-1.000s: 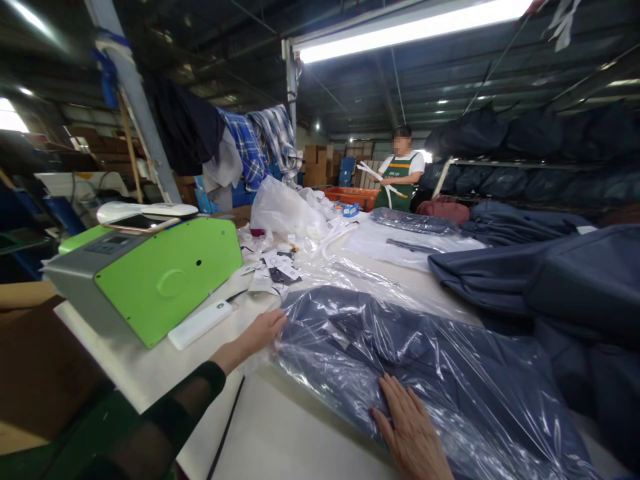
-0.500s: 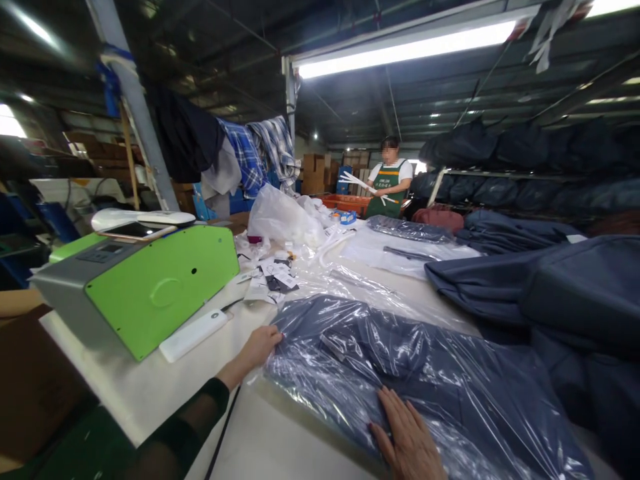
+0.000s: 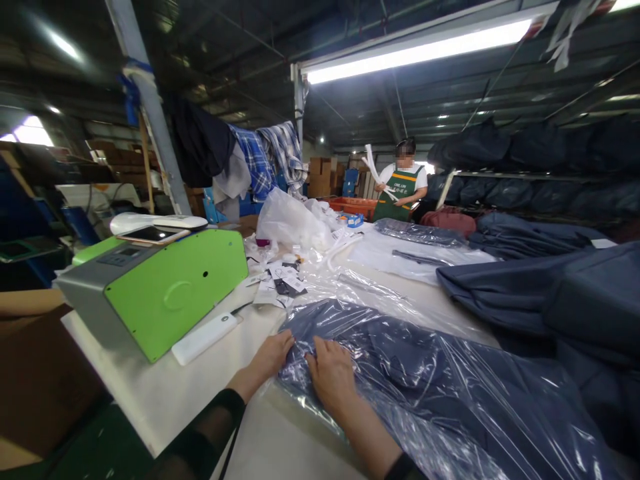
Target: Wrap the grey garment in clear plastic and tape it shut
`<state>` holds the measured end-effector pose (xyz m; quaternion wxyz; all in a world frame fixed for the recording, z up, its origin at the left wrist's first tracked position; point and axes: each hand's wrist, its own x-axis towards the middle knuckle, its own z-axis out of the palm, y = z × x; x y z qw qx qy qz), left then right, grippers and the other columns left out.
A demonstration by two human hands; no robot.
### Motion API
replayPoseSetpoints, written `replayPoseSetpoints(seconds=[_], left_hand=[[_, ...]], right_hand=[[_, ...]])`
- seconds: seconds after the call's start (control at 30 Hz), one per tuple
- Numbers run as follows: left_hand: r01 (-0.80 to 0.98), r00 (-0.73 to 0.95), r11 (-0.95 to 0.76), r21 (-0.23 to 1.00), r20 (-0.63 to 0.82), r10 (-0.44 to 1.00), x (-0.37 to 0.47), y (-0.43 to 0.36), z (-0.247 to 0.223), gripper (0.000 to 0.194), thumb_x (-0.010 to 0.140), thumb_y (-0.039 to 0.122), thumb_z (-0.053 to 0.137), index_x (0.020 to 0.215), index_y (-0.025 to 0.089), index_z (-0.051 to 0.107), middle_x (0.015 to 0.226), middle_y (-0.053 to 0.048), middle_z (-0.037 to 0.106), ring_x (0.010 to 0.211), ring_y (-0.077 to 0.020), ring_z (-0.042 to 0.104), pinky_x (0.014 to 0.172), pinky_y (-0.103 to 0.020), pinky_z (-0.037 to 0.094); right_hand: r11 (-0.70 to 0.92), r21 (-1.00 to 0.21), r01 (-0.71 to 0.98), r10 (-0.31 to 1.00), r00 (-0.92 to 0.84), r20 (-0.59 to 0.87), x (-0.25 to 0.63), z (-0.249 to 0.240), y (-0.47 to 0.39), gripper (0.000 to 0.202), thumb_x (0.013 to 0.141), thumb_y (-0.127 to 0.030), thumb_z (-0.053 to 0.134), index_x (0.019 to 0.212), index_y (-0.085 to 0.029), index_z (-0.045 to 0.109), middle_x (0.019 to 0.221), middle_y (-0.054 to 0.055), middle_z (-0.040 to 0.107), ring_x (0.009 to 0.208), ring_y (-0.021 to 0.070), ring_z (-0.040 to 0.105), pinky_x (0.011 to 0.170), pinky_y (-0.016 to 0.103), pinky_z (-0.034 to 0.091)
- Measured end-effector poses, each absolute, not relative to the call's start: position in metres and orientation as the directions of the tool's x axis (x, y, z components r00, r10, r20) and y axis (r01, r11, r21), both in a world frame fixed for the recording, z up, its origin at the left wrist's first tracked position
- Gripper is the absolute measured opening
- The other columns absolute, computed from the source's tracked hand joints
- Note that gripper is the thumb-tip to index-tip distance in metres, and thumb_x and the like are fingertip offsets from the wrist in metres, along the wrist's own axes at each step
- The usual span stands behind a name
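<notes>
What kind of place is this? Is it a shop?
More likely a clothing factory's packing room than a shop. Two hands, left hand and right hand, press a navy garment in a clear bag. More navy garments are piled nearby, tags litter the table, and cartons stand behind.

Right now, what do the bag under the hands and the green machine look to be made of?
The bag looks like thin clear plastic film: glossy, creased, with dark blue woven-looking cloth showing through. Both hands, left and right, press on it. The machine seems a hard shell, smooth matte green and grey; plastic or painted metal, I cannot tell.
</notes>
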<state>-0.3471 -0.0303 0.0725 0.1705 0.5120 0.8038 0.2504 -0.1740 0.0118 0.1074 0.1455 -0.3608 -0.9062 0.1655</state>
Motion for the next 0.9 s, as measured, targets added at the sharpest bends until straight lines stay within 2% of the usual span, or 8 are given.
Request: replayPoseSetpoints(seconds=[0.17, 0.3, 0.43, 0.53, 0.63, 0.73, 0.9], left_hand=[[0.718, -0.414, 0.361, 0.596, -0.052, 0.909, -0.350, -0.028, 0.071, 0.025, 0.089, 0.028, 0.036, 0.064, 0.021, 0.037, 0.062, 0.002, 0.046, 0.069, -0.0153, 0.052, 0.068, -0.026, 0.039], [0.676, -0.381, 0.371, 0.637, -0.129, 0.915, -0.354, -0.025, 0.080, 0.026, 0.083, 0.035, 0.037, 0.061, 0.022, 0.037, 0.061, 0.001, 0.046, 0.071, -0.0171, 0.052, 0.065, -0.026, 0.038], [0.599, -0.258, 0.382, 0.703, -0.283, 0.924, -0.359, -0.032, 0.103, 0.026, 0.070, 0.045, 0.050, 0.064, 0.020, 0.046, 0.065, 0.000, 0.050, 0.067, -0.0182, 0.051, 0.059, -0.027, 0.039], [0.550, -0.167, 0.406, 0.730, -0.381, 0.909, -0.365, -0.042, 0.116, 0.026, 0.055, 0.039, 0.063, 0.069, 0.019, 0.053, 0.068, 0.001, 0.055, 0.065, -0.0178, 0.052, 0.057, -0.026, 0.040], [0.559, -0.243, 0.458, 0.691, -0.392, 0.887, -0.377, -0.053, 0.118, 0.017, 0.053, 0.030, 0.061, 0.060, 0.018, 0.051, 0.064, 0.001, 0.053, 0.062, -0.0166, 0.049, 0.057, -0.026, 0.038], [0.561, -0.382, 0.520, 0.644, -0.356, 0.853, -0.395, -0.060, 0.114, 0.017, 0.059, 0.032, 0.057, 0.055, 0.019, 0.047, 0.059, 0.000, 0.050, 0.058, -0.0164, 0.047, 0.057, -0.028, 0.037], [0.560, -0.598, 0.541, 0.628, -0.145, 0.788, -0.418, -0.055, 0.103, 0.023, 0.067, 0.037, 0.057, 0.057, 0.021, 0.045, 0.055, 0.002, 0.047, 0.056, -0.0155, 0.041, 0.058, -0.028, 0.032]], right_hand=[[0.530, -0.498, 0.686, 0.785, -0.619, -0.018, -0.205, 0.094, 0.025, 0.017, 0.084, -0.029, 0.062, 0.097, -0.018, 0.064, 0.099, 0.006, 0.070, 0.098, 0.0239, 0.063, 0.083, 0.033, 0.042], [0.458, -0.541, 0.706, 0.802, -0.590, -0.092, -0.208, 0.089, 0.039, 0.009, 0.079, -0.028, 0.065, 0.084, -0.021, 0.065, 0.089, 0.003, 0.072, 0.089, 0.0210, 0.065, 0.068, 0.027, 0.039], [0.433, -0.559, 0.707, 0.819, -0.568, -0.084, -0.210, 0.083, 0.039, 0.008, 0.082, -0.026, 0.060, 0.088, -0.023, 0.065, 0.091, 0.002, 0.072, 0.090, 0.0194, 0.065, 0.068, 0.026, 0.037], [0.420, -0.563, 0.712, 0.828, -0.554, -0.083, -0.210, 0.078, 0.036, 0.010, 0.085, -0.026, 0.056, 0.091, -0.023, 0.064, 0.093, 0.002, 0.072, 0.091, 0.0194, 0.065, 0.071, 0.026, 0.037], [0.413, -0.571, 0.709, 0.830, -0.551, -0.085, -0.209, 0.077, 0.035, 0.011, 0.085, -0.025, 0.054, 0.089, -0.023, 0.065, 0.092, 0.002, 0.072, 0.090, 0.0194, 0.065, 0.071, 0.026, 0.038], [0.405, -0.580, 0.707, 0.833, -0.547, -0.085, -0.209, 0.078, 0.036, 0.012, 0.085, -0.024, 0.054, 0.087, -0.021, 0.065, 0.090, 0.003, 0.072, 0.089, 0.0202, 0.066, 0.070, 0.026, 0.038], [0.403, -0.582, 0.706, 0.838, -0.540, -0.076, -0.209, 0.078, 0.036, 0.014, 0.087, -0.028, 0.053, 0.088, -0.020, 0.064, 0.090, 0.005, 0.072, 0.089, 0.0219, 0.066, 0.069, 0.028, 0.038]])
